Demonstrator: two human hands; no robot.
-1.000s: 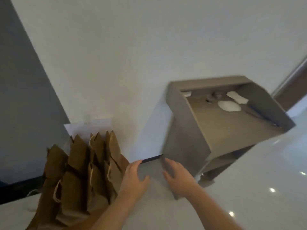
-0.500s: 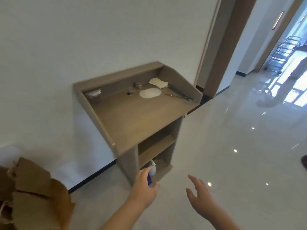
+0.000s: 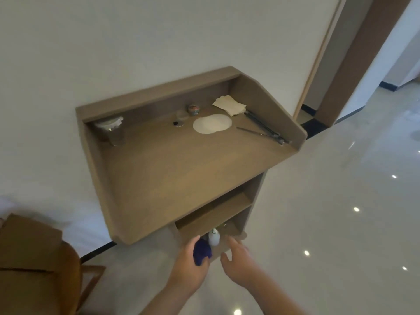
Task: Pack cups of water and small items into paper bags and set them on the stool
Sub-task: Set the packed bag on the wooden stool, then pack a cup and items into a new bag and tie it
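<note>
Head view: at the wooden stand's (image 3: 181,173) lowest shelf, the left hand (image 3: 186,267) grips a small dark-blue item (image 3: 201,252); the right hand (image 3: 238,262) hovers beside it, fingers relaxed.

A wooden stand (image 3: 181,169) with raised sides sits against the white wall, its sloped top carrying a stack of clear plastic cups (image 3: 110,130) at the back left, a small tin (image 3: 193,109), white round discs (image 3: 212,123), folded napkins (image 3: 229,105) and dark thin rods (image 3: 263,127) along the right side. Low in front of its bottom shelf, the left hand (image 3: 187,263) grips a dark blue object (image 3: 201,252) just beside a small white bottle (image 3: 214,237), while the right hand (image 3: 238,261) hovers near with fingers spread. Brown paper bags (image 3: 27,246) stand on a wooden stool (image 3: 91,280) at the lower left, above a glossy pale floor (image 3: 329,223).
</note>
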